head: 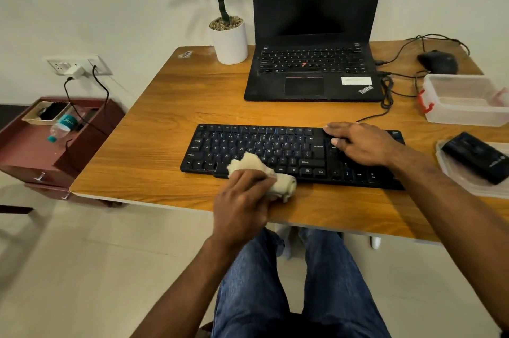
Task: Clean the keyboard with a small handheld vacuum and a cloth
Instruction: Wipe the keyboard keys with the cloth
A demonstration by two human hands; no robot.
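Nearest the camera are the person's knees in blue jeans (289,282), tucked under the front edge of the wooden bench (165,122). Just above them the left hand (242,200) grips a bunched cream cloth (278,180); its fingers are curled round the wad, which sits on the front edge of the black keyboard (264,147) about the space bar and spills a little onto the wood. The keyboard lies across the near middle of the bench, its long side roughly parallel to the front edge. The right hand (360,145) rests flat on the keyboard's right end, fingers nearly straight and close together, their tips over the keys beside Enter, holding nothing. To the right of that hand, near the bench's right edge, a dark handheld vacuum (476,156) lies on a clear plastic lid (451,180), apart from the keyboard. Farther back on the right stands a clear plastic box (465,106) with a red clasp, and behind it a black mouse (438,62) with cables trailing toward the laptop (314,56). The laptop stands open behind the keyboard, screen dark. To its left, at the rear edge, is a white pot with a plant (228,37). Off the bench to the left, a low maroon side table (24,147) carries a plastic bottle (62,127) on its side and a small tray; above it is a wall socket (77,65) with a charger plugged in.
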